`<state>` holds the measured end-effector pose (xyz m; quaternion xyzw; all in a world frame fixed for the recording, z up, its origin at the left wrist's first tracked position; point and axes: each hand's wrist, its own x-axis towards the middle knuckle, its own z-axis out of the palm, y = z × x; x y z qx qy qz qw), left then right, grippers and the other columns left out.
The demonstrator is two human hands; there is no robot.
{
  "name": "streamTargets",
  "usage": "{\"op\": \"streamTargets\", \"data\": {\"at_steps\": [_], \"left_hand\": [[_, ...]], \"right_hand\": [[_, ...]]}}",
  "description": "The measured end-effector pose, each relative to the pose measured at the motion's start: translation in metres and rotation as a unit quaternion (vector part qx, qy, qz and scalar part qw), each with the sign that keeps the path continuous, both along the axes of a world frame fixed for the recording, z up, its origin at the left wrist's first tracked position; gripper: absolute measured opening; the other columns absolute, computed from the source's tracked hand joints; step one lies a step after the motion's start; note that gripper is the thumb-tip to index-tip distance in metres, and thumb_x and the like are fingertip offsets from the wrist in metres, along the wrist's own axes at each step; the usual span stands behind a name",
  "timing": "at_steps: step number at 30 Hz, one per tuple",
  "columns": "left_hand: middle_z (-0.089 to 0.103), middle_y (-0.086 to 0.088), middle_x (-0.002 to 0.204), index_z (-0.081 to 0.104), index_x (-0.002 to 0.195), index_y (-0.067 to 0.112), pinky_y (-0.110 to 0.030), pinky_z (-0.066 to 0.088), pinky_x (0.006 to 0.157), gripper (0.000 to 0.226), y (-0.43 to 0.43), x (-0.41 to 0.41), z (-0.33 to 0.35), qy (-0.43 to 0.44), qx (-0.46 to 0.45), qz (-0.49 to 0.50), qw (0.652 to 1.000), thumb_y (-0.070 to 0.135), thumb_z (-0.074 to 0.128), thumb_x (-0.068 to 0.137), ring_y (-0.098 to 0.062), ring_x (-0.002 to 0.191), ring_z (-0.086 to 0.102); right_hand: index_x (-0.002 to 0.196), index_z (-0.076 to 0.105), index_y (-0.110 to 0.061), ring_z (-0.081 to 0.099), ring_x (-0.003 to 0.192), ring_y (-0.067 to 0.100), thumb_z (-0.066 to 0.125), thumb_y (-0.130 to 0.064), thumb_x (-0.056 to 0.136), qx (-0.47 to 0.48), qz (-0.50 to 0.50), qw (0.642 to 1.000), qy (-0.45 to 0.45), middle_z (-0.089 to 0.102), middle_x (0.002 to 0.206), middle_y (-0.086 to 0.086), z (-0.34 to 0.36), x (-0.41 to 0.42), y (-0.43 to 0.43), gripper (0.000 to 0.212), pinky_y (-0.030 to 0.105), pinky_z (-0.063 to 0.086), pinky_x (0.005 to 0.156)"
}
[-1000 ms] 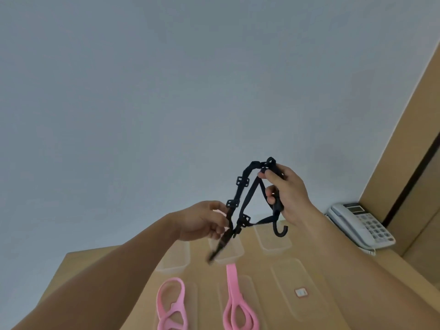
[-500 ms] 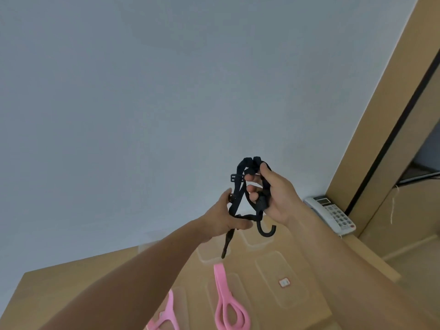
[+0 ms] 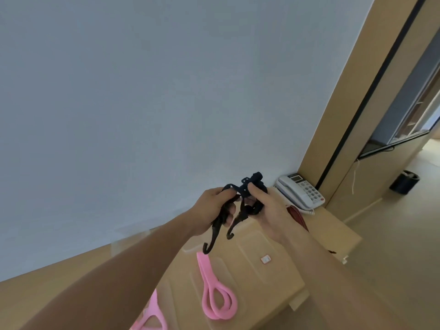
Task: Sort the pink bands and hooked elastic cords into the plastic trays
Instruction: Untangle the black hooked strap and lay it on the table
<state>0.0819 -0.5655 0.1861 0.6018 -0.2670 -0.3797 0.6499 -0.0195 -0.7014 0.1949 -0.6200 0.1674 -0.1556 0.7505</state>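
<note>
1. At 6 o'clock, at the bottom edge of the frame, a pink band (image 3: 150, 314) lies partly cut off beside the left forearm. The clear tray under it is too faint to trace.
2. A little farther on, at 5 o'clock from the frame's middle, a second pink band (image 3: 215, 300) lies folded into a long loop on a clear plastic tray (image 3: 227, 270). Its narrow end points away from the person.
3. At 3 o'clock of that tray, just beside it, sits another clear tray (image 3: 282, 267). It carries a small white label (image 3: 265, 259).
4. All of this rests on a light wooden table (image 3: 333, 232).
5. Above the trays, both hands hold one black hooked elastic cord (image 3: 247, 198) in the air, bunched between them.
   - The left hand (image 3: 212, 210) has its fingers curled round the strands.
   - Below it, two hooks hang free at 6 o'clock, one lower (image 3: 207, 248) and one higher (image 3: 230, 235).
   - The right hand (image 3: 267, 210) grips the gathered coil, with the thumb pressed on top.
6. Farther back, at 2 o'clock of the hands, a white telephone (image 3: 300, 193) stands on the table's far corner against the wall.
   - A dark red object (image 3: 295, 216) lies just in front of the telephone; what it is cannot be told.
7. Farthest away, at 3 o'clock of the frame, a black bin (image 3: 404, 182) stands on the floor.
</note>
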Motion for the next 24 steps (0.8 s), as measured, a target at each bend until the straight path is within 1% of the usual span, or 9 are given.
{"op": "streamTargets", "data": {"at_steps": [2, 4, 6, 8, 11, 14, 17, 21, 24], "left_hand": [[0.059, -0.011, 0.062, 0.059, 0.084, 0.004, -0.028, 0.043, 0.048, 0.028, -0.004, 0.001, 0.001, 0.043, -0.012, 0.012, 0.999, 0.028, 0.054, 0.098, -0.025, 0.047, 0.049], [0.059, -0.010, 0.059, 0.059, 0.076, 0.005, -0.026, 0.043, 0.047, 0.032, -0.010, 0.003, 0.002, 0.056, -0.012, 0.011, 0.998, 0.027, 0.052, 0.098, -0.025, 0.045, 0.048], [0.054, -0.011, 0.056, 0.060, 0.067, 0.008, -0.025, 0.043, 0.048, 0.038, -0.020, 0.003, 0.003, 0.044, 0.006, -0.006, 0.999, 0.028, 0.050, 0.097, -0.025, 0.046, 0.047], [0.052, -0.009, 0.058, 0.060, 0.066, 0.010, -0.027, 0.039, 0.049, 0.032, -0.032, 0.005, 0.001, 0.033, 0.029, 0.001, 0.999, 0.025, 0.053, 0.094, -0.024, 0.048, 0.044], [0.048, -0.006, 0.060, 0.051, 0.075, 0.010, -0.028, 0.035, 0.049, 0.013, -0.050, 0.006, -0.002, -0.004, 0.099, 0.025, 0.995, 0.014, 0.058, 0.085, -0.021, 0.050, 0.042], [0.042, -0.006, 0.059, 0.049, 0.066, 0.012, -0.029, 0.032, 0.052, 0.013, -0.069, -0.002, -0.005, -0.051, 0.178, 0.011, 0.983, 0.017, 0.059, 0.072, -0.022, 0.050, 0.040], [0.039, -0.003, 0.056, 0.048, 0.060, 0.017, -0.027, 0.035, 0.049, 0.024, -0.089, -0.010, -0.004, 0.028, 0.141, 0.044, 0.989, 0.021, 0.059, 0.081, -0.020, 0.049, 0.040], [0.045, -0.003, 0.061, 0.048, 0.070, 0.015, -0.028, 0.037, 0.049, 0.024, -0.114, -0.018, 0.003, 0.049, 0.085, 0.081, 0.992, 0.025, 0.056, 0.091, -0.019, 0.051, 0.042], [0.043, 0.000, 0.060, 0.048, 0.071, 0.016, -0.027, 0.034, 0.047, 0.021, -0.120, -0.015, 0.007, 0.040, 0.078, 0.120, 0.989, 0.022, 0.058, 0.088, -0.018, 0.049, 0.040]], "right_hand": [[0.108, 0.058, 0.003, 0.052, 0.099, 0.032, 0.056, -0.023, 0.093, -0.001, 0.045, 0.999, -0.011, 0.056, 0.099, 0.022, -0.008, -0.005, -0.008, 0.030, 0.045, 0.039, 0.087], [0.099, 0.060, -0.010, 0.059, 0.098, 0.028, 0.055, -0.022, 0.087, -0.060, 0.138, 0.989, 0.013, 0.063, 0.097, 0.018, -0.015, -0.009, -0.017, 0.017, 0.044, 0.030, 0.081], [0.099, 0.061, -0.014, 0.064, 0.098, 0.029, 0.056, -0.021, 0.092, -0.090, 0.174, 0.980, 0.019, 0.067, 0.098, 0.014, -0.024, -0.008, -0.029, 0.012, 0.043, 0.034, 0.084], [0.104, 0.063, -0.004, 0.066, 0.097, 0.037, 0.059, -0.019, 0.096, -0.052, 0.112, 0.992, 0.014, 0.068, 0.097, 0.018, -0.031, -0.002, -0.044, 0.017, 0.040, 0.049, 0.086], [0.092, 0.066, -0.004, 0.070, 0.082, 0.031, 0.068, -0.014, 0.091, -0.021, -0.030, 0.999, 0.001, 0.069, 0.085, 0.017, -0.033, 0.003, -0.078, 0.011, 0.033, 0.058, 0.067], [0.079, 0.067, -0.009, 0.068, 0.063, 0.016, 0.077, -0.024, 0.082, -0.135, -0.106, 0.985, 0.021, 0.070, 0.072, 0.007, -0.033, 0.007, -0.111, 0.018, 0.027, 0.055, 0.057], [0.075, 0.063, -0.018, 0.063, 0.059, 0.009, 0.075, -0.045, 0.078, -0.290, -0.138, 0.945, 0.050, 0.067, 0.063, -0.007, -0.035, 0.009, -0.131, 0.030, 0.022, 0.048, 0.056], [0.090, 0.062, -0.012, 0.067, 0.071, 0.029, 0.065, -0.037, 0.080, -0.183, -0.001, 0.983, 0.017, 0.071, 0.076, 0.008, -0.040, 0.008, -0.155, 0.027, 0.044, 0.051, 0.062], [0.094, 0.052, -0.009, 0.059, 0.049, 0.022, 0.068, -0.045, 0.079, -0.107, 0.110, 0.988, 0.004, 0.062, 0.059, 0.005, -0.044, 0.005, -0.176, 0.042, 0.034, 0.044, 0.053]]}}
